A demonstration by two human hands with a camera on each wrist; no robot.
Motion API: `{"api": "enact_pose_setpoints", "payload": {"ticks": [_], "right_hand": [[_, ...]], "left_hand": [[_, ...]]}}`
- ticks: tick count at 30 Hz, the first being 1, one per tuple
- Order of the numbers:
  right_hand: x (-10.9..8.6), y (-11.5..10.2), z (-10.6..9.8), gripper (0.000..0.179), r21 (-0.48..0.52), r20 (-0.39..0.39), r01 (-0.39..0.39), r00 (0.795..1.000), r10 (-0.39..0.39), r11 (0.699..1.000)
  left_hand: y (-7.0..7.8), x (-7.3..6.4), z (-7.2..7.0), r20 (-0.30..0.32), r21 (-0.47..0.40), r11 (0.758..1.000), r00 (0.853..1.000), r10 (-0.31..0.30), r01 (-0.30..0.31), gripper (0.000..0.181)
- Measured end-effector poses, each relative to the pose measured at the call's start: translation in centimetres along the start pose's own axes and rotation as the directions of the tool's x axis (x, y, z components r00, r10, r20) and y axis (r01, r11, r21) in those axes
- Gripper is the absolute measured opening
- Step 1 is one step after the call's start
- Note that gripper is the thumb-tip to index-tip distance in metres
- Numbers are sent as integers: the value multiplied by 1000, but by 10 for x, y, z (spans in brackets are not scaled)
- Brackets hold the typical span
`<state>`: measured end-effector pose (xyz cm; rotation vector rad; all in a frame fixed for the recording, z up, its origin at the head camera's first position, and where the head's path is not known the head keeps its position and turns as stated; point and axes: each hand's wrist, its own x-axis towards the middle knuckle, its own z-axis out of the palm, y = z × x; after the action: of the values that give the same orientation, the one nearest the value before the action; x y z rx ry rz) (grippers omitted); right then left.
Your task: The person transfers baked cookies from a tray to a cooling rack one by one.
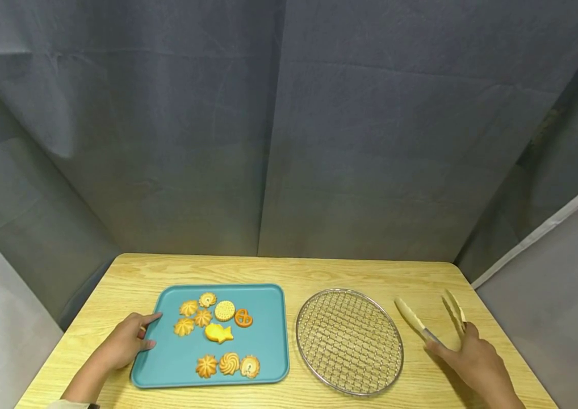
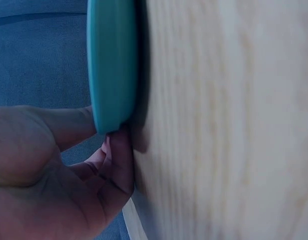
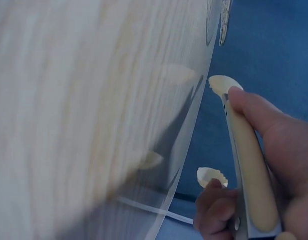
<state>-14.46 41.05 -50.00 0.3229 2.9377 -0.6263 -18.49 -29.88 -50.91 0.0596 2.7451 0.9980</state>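
Note:
A teal tray (image 1: 158, 363) lies on the wooden table with several cookies on it. My left hand (image 1: 124, 342) grips its left edge, the thumb on the upper face and curled fingers at the underside, as the left wrist view shows at the tray's rim (image 2: 112, 70). On the tray are flower-shaped cookies (image 1: 184, 326), a round cookie (image 1: 225, 311), a pretzel (image 1: 243, 318) and a fish-shaped cookie (image 1: 218, 333). At the right, my right hand (image 1: 478, 363) holds tongs (image 3: 251, 170) with cream handles and tips, their arms spread apart over the table.
A round wire rack (image 1: 349, 342) with a metal rim lies between the tray and the tongs. The wooden table (image 1: 319, 272) ends at a grey curtain (image 1: 371, 142) behind, with light grey panels (image 1: 565, 284) at the sides.

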Motion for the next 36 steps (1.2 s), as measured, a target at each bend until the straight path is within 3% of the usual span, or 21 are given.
{"api": "enact_pose_setpoints", "payload": {"ticks": [14,25,32,36], "right_hand": [[-2,-3,-3,129,2,41,24,999,-24,1000],[-4,-6,-10,113,14,65,30,997,-31,999],[-6,-9,-18,119,148,130,-23,991,4,989],[-8,-11,-21,116,196,131,-29,991,4,980]], "left_hand": [[2,-1,-1,-1,5,1000,1000,6,-6,67],[0,0,1,-4,-13,1000,1000,6,-6,67],[-1,0,1,0,-39,999,1000,6,-6,67],[-1,0,0,0,-37,999,1000,11,-11,67]]}}
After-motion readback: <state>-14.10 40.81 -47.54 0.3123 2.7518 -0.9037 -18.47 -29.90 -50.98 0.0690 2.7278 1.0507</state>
